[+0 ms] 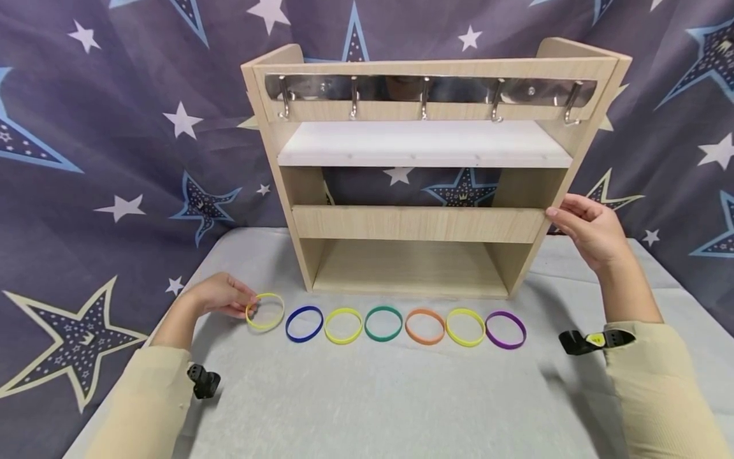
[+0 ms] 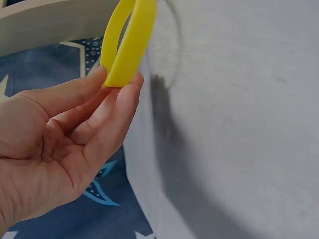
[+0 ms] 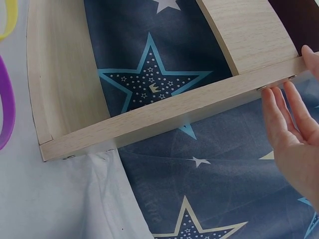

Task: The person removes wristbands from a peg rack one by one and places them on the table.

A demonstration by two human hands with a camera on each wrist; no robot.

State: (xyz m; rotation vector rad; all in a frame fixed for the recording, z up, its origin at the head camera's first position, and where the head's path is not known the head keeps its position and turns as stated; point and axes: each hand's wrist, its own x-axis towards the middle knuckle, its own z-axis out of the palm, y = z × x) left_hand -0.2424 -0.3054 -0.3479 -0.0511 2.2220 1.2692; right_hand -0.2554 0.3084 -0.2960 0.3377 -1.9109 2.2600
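At the table's left, my left hand pinches a yellow wristband between thumb and fingers. The left wrist view shows this band standing up from the fingertips. To its right, a row of wristbands lies flat: blue, yellow, green, orange, yellow and purple. My right hand holds the right side panel of a wooden shelf. In the right wrist view, its thumb is at the panel's front edge, with the fingers against the outer face.
The shelf stands at the back of the table, behind the row. Across its top runs a metal rail with several hooks, above a white board. A star-patterned cloth hangs behind and at the left.
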